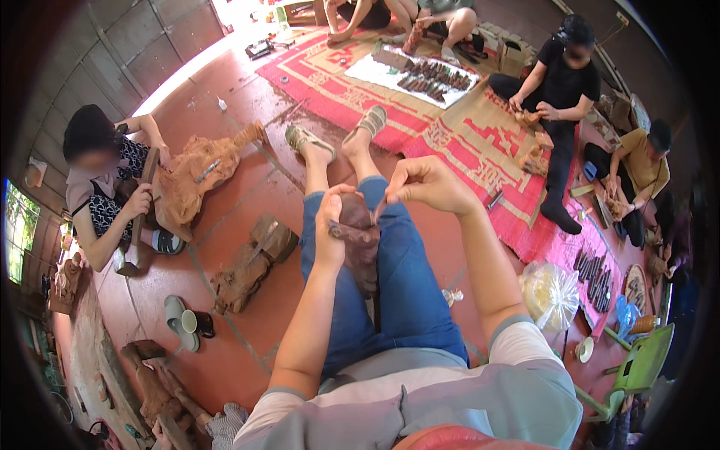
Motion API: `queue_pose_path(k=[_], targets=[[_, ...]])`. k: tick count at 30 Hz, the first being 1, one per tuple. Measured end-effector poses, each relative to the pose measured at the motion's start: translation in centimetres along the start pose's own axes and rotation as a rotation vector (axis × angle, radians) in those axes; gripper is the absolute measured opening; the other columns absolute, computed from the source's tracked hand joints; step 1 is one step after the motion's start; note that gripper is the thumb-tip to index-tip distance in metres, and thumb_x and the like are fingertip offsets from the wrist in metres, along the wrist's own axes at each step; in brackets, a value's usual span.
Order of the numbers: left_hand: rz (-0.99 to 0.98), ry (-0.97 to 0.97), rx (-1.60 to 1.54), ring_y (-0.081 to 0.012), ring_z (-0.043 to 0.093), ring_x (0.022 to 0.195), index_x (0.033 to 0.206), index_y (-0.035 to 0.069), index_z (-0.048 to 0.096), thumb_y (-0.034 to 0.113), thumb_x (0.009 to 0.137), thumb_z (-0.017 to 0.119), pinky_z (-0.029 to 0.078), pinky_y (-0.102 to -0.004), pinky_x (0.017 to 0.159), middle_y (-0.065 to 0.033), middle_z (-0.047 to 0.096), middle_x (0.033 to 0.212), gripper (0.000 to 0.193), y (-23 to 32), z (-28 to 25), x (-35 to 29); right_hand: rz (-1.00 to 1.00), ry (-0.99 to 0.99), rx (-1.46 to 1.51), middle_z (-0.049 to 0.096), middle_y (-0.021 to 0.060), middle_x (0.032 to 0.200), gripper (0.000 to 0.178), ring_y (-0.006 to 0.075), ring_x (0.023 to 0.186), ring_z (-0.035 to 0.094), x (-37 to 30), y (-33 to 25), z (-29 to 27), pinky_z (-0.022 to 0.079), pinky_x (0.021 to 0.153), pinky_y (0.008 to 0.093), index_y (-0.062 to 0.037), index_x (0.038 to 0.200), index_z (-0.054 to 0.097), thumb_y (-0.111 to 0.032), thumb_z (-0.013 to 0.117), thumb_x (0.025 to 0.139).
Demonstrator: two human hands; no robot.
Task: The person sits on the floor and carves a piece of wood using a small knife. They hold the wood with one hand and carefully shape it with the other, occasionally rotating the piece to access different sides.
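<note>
A dark brown carved wooden piece (361, 259) rests upright between my thighs, over my jeans. My left hand (330, 225) is closed round its left side near the top. Just right of the carving's top, my right hand (431, 184) is raised with thumb and forefinger pinched together. A thin pinkish-brown strip (379, 209) hangs from that pinch down to the carving's edge; its material is too small to make out.
Raw wood blocks (255, 262) lie by my left leg, near grey slippers (180, 322) and a dark mug (198, 323). At left, a person works beside a large carving (199, 176). Others sit around the red mat (465, 157). A green chair (637, 364) stands at right.
</note>
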State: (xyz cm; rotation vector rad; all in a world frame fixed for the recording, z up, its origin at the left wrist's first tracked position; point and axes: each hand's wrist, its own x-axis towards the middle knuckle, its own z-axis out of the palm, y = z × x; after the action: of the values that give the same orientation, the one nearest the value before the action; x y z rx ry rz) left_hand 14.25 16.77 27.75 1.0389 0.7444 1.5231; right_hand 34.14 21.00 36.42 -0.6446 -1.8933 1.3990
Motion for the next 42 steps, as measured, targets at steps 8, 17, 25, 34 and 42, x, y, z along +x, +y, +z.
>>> queue_pose_path(k=[8, 17, 25, 34, 42], targets=[[0.017, -0.005, 0.049, -0.0147, 0.06, 0.086, 0.111, 0.003, 0.053, 0.036, 0.097, 0.038, 0.05, -0.0289, 0.079, -0.0106, 0.061, 0.101, 0.038, -0.3, -0.2, -0.1, 0.049, 0.044, -0.1, 0.069, 0.006, 0.08, 0.005, 0.0091, 0.077, 0.063, -0.2, 0.8, -0.7, 0.051, 0.069, 0.025, 0.0007, 0.08, 0.066, -0.002, 0.071, 0.079], [-0.002, -0.021, 0.012, -0.0138, 0.058, 0.088, 0.109, 0.003, 0.053, 0.036, 0.097, 0.039, 0.046, -0.0269, 0.081, -0.009, 0.06, 0.1, 0.039, 0.1, 0.1, 0.1, 0.057, 0.194, 0.115, 0.068, 0.0059, 0.084, 0.006, 0.0112, 0.079, 0.064, -0.8, 1.1, -1.9, 0.052, 0.073, 0.0246, 0.0001, 0.08, 0.065, 0.0, 0.071, 0.08], [0.013, -0.024, 0.039, -0.0134, 0.058, 0.088, 0.108, 0.004, 0.055, 0.038, 0.098, 0.038, 0.046, -0.0254, 0.081, -0.0076, 0.061, 0.098, 0.039, 0.4, 0.5, 0.4, -0.084, -0.287, -0.41, 0.067, 0.0034, 0.074, 0.005, 0.0065, 0.074, 0.061, 2.8, -2.2, -0.1, 0.049, 0.068, 0.0249, -0.003, 0.082, 0.069, -0.002, 0.071, 0.077], [-0.026, -0.018, -0.045, -0.0127, 0.06, 0.081, 0.109, 0.003, 0.054, 0.036, 0.098, 0.041, 0.048, -0.0246, 0.073, -0.0078, 0.061, 0.097, 0.037, 0.3, 0.4, 0.1, 0.005, -0.359, -0.357, 0.069, 0.0044, 0.079, 0.011, 0.0094, 0.074, 0.063, 2.8, -3.5, 1.4, 0.049, 0.066, 0.0259, -0.002, 0.083, 0.068, -0.004, 0.073, 0.074], [0.026, -0.029, 0.045, -0.0125, 0.06, 0.082, 0.111, 0.004, 0.053, 0.034, 0.099, 0.039, 0.05, -0.0261, 0.074, -0.0085, 0.061, 0.096, 0.036, 0.0, 0.3, 0.4, -0.121, -0.414, -0.334, 0.068, 0.0039, 0.078, 0.003, 0.0096, 0.072, 0.062, 3.1, -4.4, 1.4, 0.049, 0.067, 0.025, -0.003, 0.079, 0.069, -0.006, 0.07, 0.077]])
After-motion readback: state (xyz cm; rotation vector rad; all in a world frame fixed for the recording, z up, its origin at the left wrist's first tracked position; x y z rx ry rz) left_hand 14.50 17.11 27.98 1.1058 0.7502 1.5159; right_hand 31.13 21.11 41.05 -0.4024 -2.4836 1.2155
